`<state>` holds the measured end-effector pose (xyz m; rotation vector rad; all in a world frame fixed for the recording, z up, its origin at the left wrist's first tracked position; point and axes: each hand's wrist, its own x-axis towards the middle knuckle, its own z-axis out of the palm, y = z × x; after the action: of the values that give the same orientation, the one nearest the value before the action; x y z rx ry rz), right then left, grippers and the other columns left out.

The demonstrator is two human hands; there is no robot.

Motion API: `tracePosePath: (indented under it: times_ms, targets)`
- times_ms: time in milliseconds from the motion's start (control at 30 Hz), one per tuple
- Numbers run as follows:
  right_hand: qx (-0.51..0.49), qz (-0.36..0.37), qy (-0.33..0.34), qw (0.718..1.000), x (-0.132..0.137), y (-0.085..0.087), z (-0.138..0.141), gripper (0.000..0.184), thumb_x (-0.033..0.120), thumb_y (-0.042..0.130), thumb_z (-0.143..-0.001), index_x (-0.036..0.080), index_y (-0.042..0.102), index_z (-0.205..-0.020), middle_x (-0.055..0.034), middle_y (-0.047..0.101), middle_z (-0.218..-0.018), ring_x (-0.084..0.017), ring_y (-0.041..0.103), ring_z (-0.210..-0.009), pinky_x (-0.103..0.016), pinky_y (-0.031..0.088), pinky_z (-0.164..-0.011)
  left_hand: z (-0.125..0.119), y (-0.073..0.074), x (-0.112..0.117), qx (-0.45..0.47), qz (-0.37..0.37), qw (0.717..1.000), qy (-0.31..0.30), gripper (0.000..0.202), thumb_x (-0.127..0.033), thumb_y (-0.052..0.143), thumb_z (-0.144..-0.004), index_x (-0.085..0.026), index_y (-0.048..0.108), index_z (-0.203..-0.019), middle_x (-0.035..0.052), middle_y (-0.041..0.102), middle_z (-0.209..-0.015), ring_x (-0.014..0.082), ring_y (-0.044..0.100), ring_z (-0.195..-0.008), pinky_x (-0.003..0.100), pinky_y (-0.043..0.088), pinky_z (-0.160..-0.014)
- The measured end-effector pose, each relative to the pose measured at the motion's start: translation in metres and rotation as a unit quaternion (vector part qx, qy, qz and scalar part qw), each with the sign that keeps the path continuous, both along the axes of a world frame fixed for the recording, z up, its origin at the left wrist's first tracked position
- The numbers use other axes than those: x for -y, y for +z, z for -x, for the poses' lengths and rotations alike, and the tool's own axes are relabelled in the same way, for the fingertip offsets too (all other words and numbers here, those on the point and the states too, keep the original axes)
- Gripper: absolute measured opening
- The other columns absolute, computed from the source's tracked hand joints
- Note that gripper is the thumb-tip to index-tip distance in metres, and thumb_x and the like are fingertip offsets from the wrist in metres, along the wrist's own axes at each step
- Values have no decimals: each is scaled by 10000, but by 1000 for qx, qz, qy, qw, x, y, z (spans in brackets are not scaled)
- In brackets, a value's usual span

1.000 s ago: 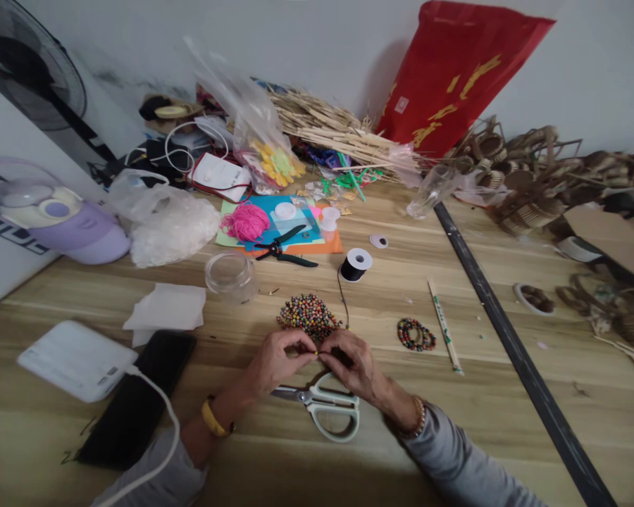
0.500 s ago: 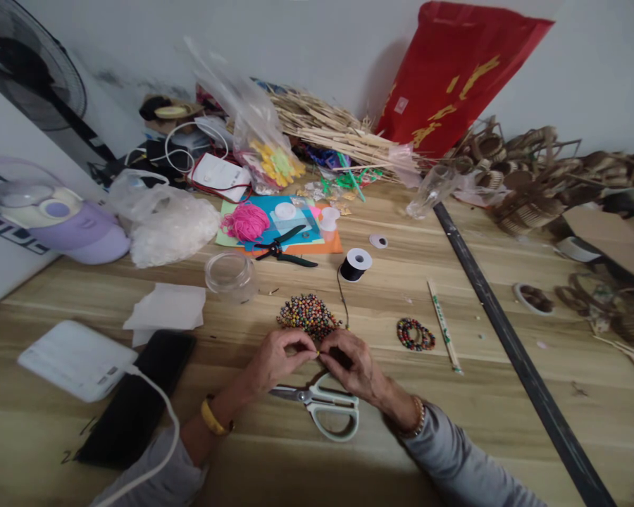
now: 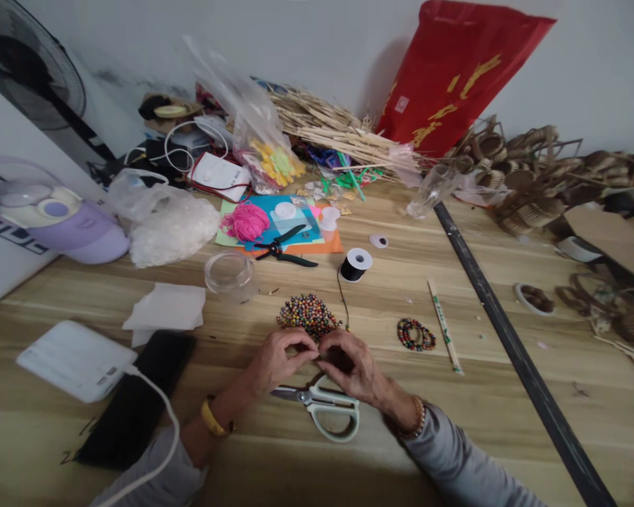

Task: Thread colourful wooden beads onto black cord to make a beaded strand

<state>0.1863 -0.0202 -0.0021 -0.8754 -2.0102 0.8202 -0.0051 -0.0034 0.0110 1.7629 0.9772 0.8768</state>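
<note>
Over the table's near middle, my left hand (image 3: pixel 284 359) and my right hand (image 3: pixel 355 365) meet fingertip to fingertip. My left thumb and forefinger pinch a small bead, now hidden by the fingers. The right hand's thumb and forefinger curl in against it; what they grip is too small to tell. Just beyond the fingers lies a heap of multicoloured beads (image 3: pixel 307 315). From the spool of black cord (image 3: pixel 356 265), a strand runs down with a bead or so on it and disappears behind my right hand. Scissors (image 3: pixel 332 407) with pale handles lie beneath my hands.
Right of my hands are beaded bracelets (image 3: pixel 416 334), a wrapped stick (image 3: pixel 444 327) and a long dark strip (image 3: pixel 507 338). Leftward stand a clear jar (image 3: pixel 230 277), a white power bank (image 3: pixel 77 360) and a black phone (image 3: pixel 137 401). Pliers (image 3: pixel 282 252) rest on coloured paper behind.
The yellow bead that showed between my fingertips is out of sight now. My right thumb and forefinger have shifted slightly; everything else stays put.
</note>
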Motion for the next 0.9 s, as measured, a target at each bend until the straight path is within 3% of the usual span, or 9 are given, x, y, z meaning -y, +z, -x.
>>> tracePosePath:
  times_ms: [433, 900]
  targets:
    - [11, -12, -1, 1000, -3, -4, 0, 31, 214, 577, -863, 184, 580, -856, -56, 636, -776, -166, 576, -722, -295, 457, -678, 0, 0, 1, 13, -13, 1000, 0, 168, -257, 639, -781, -126, 669, -680, 60, 660, -670, 156, 594, -643, 250, 458, -637]
    - [14, -14, 3, 1000, -3, -2, -1, 73, 175, 525, -891, 180, 585, -849, -54, 620, -767, -166, 558, -731, -295, 448, -693, 1, 1, 1, -29, -49, 998, 11, 127, -197, 608, -785, -136, 637, -678, 41, 642, -663, 148, 584, -641, 237, 452, -638]
